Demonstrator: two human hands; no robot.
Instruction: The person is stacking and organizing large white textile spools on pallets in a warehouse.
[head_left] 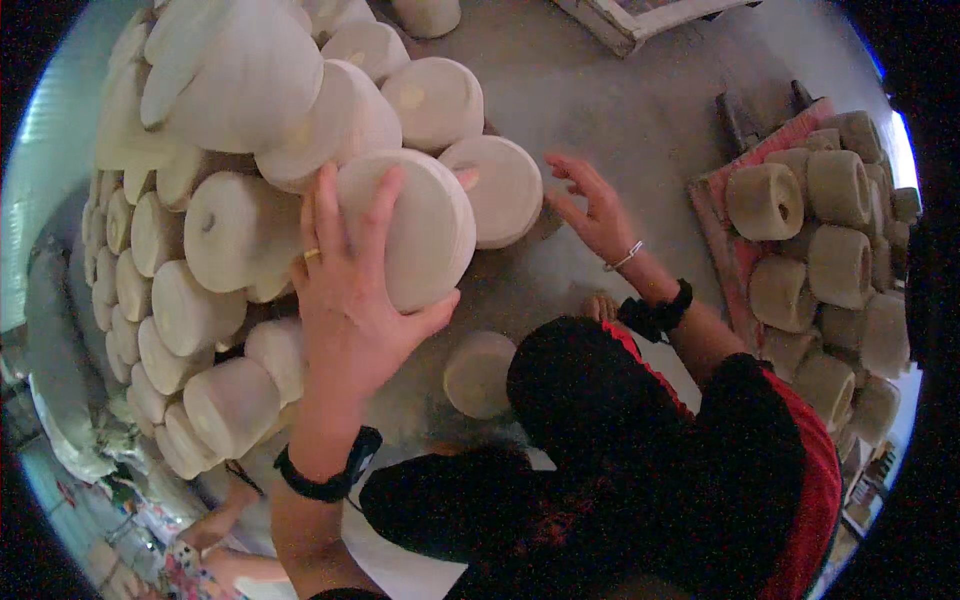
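Handling: the cream yarn spool [420,225] was judged fairly light for its bulk, firm in the winding but soft at the surface, and not fragile; loose outer turns could slip or snag.
Hold points: the rim of the round end face, or both end faces at once, looked the soundest places to take it.
Location: the spool lay at centre frame, at the right edge of the stacked spool pile [200,250] filling the upper left.
Left hand [350,300]: fingers [375,215] were spread wide and laid flat across the end face, with the thumb hooked under the lower rim; pressing, not clasping.
Right hand: not seen.
Co-worker's hand [598,212]: open, right of centre, just beside a neighbouring spool [500,190].
Other stock: darker spools on a red tray [740,165] at right; one spool on the floor [478,372] at lower centre.
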